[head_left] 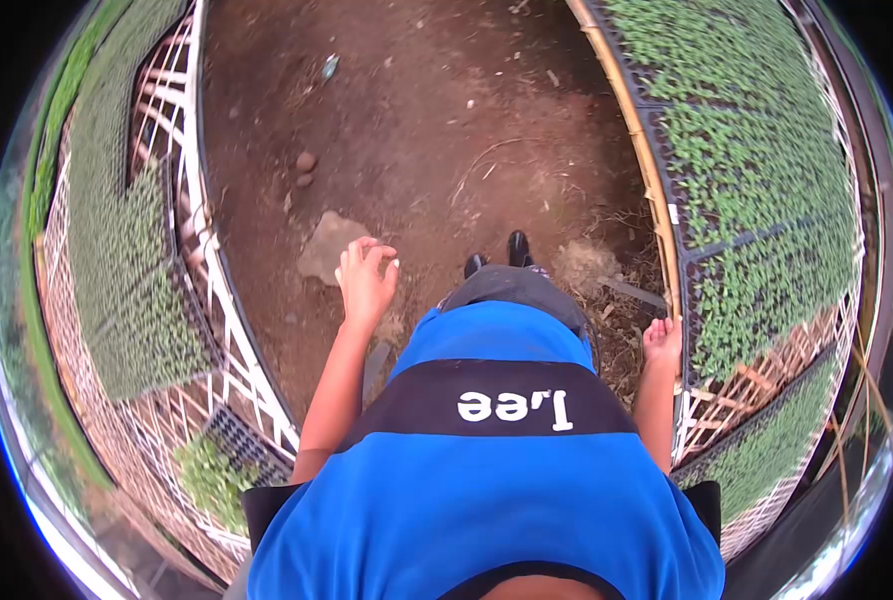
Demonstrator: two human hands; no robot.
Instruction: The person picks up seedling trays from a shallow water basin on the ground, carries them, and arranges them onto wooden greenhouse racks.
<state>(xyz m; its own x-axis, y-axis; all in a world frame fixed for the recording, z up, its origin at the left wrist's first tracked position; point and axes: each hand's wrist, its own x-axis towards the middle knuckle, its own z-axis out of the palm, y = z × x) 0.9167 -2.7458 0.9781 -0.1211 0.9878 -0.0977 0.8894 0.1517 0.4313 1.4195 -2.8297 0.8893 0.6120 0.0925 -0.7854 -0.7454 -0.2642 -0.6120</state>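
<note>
My left hand hangs over the dirt path with its fingers loosely bent and apart, and nothing shows in it. In this view it overlaps a flat stone on the ground. On the other side my right hand is closed, its fingers curled in, right beside the bamboo rail of the right-hand bench. Just past that rail stand black trays of green seedlings, close to the right hand.
The dirt path runs ahead between two raised benches. More seedling trays cover the left bench, which has a pale slatted frame. A partly filled tray sits lower left. Small stones lie on the path; my dark boots stand on it.
</note>
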